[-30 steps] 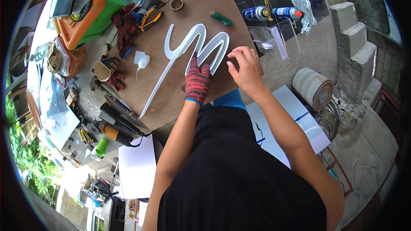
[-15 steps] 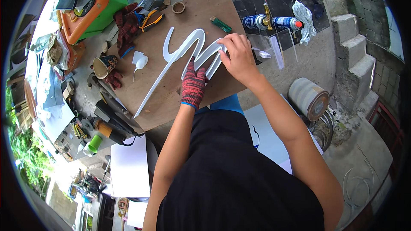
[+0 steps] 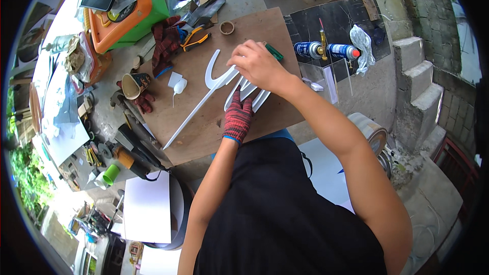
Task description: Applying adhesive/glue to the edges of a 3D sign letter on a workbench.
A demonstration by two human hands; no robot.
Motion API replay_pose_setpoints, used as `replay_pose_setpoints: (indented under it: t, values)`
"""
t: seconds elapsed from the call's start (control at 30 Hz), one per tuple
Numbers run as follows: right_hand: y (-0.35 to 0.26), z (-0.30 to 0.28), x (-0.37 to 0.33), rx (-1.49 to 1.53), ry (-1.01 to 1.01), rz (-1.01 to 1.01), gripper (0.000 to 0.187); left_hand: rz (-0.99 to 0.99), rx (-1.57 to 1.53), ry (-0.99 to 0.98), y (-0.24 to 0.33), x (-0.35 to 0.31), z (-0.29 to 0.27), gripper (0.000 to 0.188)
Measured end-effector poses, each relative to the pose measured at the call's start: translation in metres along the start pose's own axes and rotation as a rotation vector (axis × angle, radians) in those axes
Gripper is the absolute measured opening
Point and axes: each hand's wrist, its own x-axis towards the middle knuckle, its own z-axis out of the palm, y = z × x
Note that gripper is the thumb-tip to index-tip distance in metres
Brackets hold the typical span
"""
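A white cut-out letter shape (image 3: 214,86) with a long thin tail lies on a brown board (image 3: 204,122). My left hand (image 3: 238,116), in a red knitted glove, presses flat on the shape's lower right part. My bare right hand (image 3: 254,63) rests on the shape's upper curves, fingers bent over it; whether they pinch something small is hidden. A green-handled tool (image 3: 274,52) lies just right of that hand. A small white glue bottle (image 3: 178,87) lies left of the shape.
Two blue spray cans (image 3: 326,50) lie on a dark sheet at the right. An orange case (image 3: 114,18), pliers (image 3: 196,38), a tape ring (image 3: 226,27), a paper cup (image 3: 133,85) and several tools crowd the left. White sheets (image 3: 147,206) lie below; a tape roll (image 3: 371,131) sits at right.
My right hand has moved left across the white shape, from its right edge to its upper middle. The gloved left hand stays pressed on the shape. The view has shifted.
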Motion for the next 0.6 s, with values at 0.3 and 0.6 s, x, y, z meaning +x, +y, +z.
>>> replay_pose_setpoints:
  t: [0.3,0.6]
  values:
    - [0.029,0.029,0.077,0.049,-0.62,-0.242,0.017,-0.016,-0.323,0.191,-0.004,0.007,0.016,0.05]
    - [0.028,0.034,0.094,0.018,-0.837,-0.337,0.019,-0.056,-0.312,0.289,0.002,0.005,0.02,0.044]
